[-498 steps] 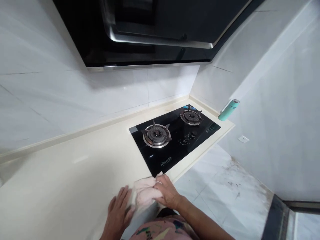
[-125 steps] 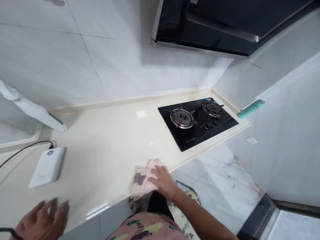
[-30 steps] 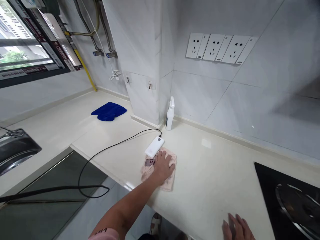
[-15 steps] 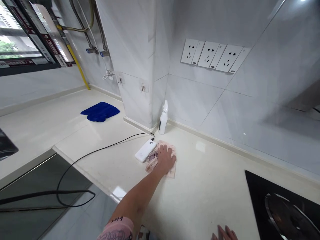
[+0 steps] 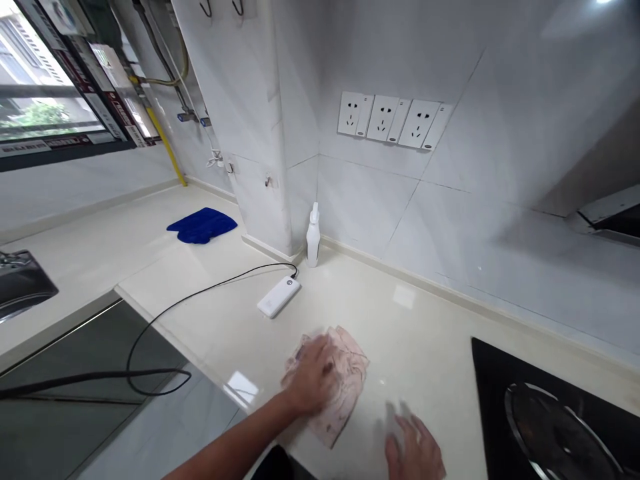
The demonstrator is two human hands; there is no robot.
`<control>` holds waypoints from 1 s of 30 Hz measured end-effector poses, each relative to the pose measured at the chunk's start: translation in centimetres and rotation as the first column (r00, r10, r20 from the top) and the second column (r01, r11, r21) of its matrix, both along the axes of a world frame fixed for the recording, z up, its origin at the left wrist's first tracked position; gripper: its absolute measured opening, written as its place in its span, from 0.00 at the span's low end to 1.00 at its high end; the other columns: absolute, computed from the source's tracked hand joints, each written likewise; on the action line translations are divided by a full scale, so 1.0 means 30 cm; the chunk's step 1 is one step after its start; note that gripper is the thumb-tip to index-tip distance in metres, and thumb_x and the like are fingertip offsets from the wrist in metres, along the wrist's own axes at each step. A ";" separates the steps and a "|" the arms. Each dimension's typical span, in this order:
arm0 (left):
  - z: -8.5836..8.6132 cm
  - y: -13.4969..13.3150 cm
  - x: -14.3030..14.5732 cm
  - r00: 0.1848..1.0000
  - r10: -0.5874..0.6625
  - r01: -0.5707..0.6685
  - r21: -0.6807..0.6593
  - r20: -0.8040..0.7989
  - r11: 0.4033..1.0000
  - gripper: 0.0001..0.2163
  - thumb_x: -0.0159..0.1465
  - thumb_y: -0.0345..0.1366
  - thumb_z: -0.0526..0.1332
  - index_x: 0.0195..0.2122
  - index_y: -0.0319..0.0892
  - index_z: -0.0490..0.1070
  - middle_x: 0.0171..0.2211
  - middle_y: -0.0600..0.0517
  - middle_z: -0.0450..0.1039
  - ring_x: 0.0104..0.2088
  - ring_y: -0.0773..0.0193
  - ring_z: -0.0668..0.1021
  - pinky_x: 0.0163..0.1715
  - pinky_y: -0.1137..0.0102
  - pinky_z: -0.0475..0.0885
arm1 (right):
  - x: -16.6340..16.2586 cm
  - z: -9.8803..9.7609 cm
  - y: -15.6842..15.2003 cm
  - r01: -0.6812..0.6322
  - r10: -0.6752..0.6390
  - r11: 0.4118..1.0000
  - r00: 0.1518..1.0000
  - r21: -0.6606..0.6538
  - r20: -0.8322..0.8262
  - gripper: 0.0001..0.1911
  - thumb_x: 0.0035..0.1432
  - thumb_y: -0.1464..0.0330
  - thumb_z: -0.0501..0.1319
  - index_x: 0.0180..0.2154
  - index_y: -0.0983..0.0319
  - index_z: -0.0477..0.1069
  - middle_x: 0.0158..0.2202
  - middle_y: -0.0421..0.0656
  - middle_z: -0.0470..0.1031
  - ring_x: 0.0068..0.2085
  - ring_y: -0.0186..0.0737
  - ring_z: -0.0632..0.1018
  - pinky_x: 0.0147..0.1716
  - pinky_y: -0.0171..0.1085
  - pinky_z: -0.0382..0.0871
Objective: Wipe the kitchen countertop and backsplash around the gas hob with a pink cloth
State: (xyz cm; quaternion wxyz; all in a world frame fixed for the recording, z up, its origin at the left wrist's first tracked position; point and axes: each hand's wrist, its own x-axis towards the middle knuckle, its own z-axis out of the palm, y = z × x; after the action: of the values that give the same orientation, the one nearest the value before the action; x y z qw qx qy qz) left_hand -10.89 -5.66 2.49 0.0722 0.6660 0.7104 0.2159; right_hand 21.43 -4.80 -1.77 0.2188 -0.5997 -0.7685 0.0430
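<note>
My left hand [image 5: 313, 375] presses down on a crumpled pink cloth [image 5: 350, 387] on the cream countertop [image 5: 430, 333], close to its front edge. The fingers lie together on the cloth and are smeared by motion. My right hand [image 5: 415, 455] rests palm down on the bare countertop just right of the cloth, fingers spread, holding nothing. A white power bank [image 5: 279, 297] with a black cable [image 5: 200, 297] lies beyond the cloth, apart from it.
A white spray bottle [image 5: 313, 237] stands in the wall corner. A blue cloth [image 5: 201, 225] lies on the far-left counter. The black gas hob [image 5: 550, 407] is at the right, a sink [image 5: 20, 287] at the left, wall sockets [image 5: 393, 121] above.
My left hand has slid the pink cloth away from the power bank, back toward the counter's front edge. My right hand has come further into view on the countertop.
</note>
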 end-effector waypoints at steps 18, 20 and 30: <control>-0.070 -0.251 -0.587 0.897 0.316 -0.333 -0.002 -0.308 0.943 0.24 0.72 0.53 0.57 0.63 0.51 0.77 0.70 0.44 0.73 0.70 0.46 0.73 0.66 0.48 0.71 | -0.734 0.178 0.376 -0.667 0.699 0.679 0.715 -0.307 -0.008 0.29 0.70 0.45 0.62 0.70 0.31 0.66 0.81 0.34 0.50 0.78 0.67 0.54 0.71 0.71 0.52; -0.080 -0.259 -0.594 0.897 0.316 -0.332 0.000 -0.310 0.943 0.23 0.71 0.53 0.58 0.63 0.53 0.78 0.69 0.45 0.74 0.69 0.46 0.74 0.65 0.48 0.72 | -0.802 0.205 0.518 -0.609 0.653 0.723 0.757 -0.325 0.035 0.28 0.71 0.46 0.61 0.69 0.36 0.68 0.80 0.39 0.52 0.78 0.70 0.54 0.71 0.72 0.51; -0.130 -0.294 -0.632 0.885 0.311 -0.309 0.064 -0.347 0.949 0.23 0.69 0.53 0.60 0.64 0.62 0.77 0.69 0.52 0.74 0.67 0.48 0.76 0.62 0.49 0.77 | -1.127 0.401 1.095 -0.546 0.595 0.795 0.788 -0.267 0.159 0.23 0.78 0.58 0.57 0.69 0.51 0.71 0.77 0.47 0.59 0.73 0.62 0.60 0.70 0.64 0.49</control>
State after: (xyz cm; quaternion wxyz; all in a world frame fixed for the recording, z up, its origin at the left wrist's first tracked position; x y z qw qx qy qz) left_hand -29.84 -14.48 -1.43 -0.0941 0.5719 0.8082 0.1044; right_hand -12.38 28.04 10.25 0.0395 -0.3584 -0.9256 0.1155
